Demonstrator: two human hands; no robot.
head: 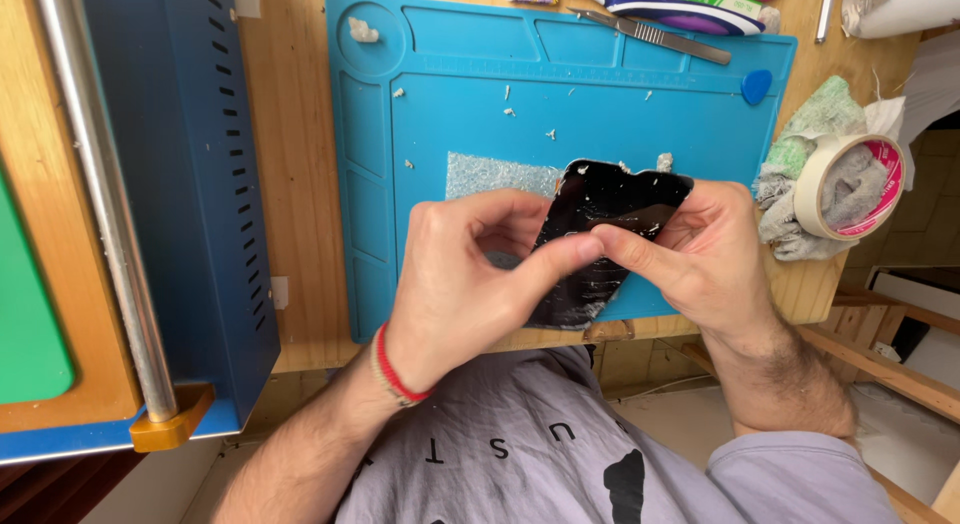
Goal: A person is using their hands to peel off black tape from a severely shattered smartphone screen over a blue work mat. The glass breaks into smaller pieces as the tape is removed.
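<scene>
A black glossy phone screen panel (610, 209), flecked with white glue residue, is held tilted above the blue work mat (480, 104). My left hand (455, 284) grips its left edge, thumb pressed on the panel's face. My right hand (695, 254) holds the right edge, its thumb meeting the left thumb at the panel's middle. The lower part of the panel is partly hidden behind my fingers.
A roll of pale tape (850, 187) lies on crumpled cloth (815, 124) at the right. A metal scalpel (655, 36) and a blue pick (756, 86) rest at the mat's far edge. A blue metal machine (200, 184) with a steel rod (105, 204) stands at the left.
</scene>
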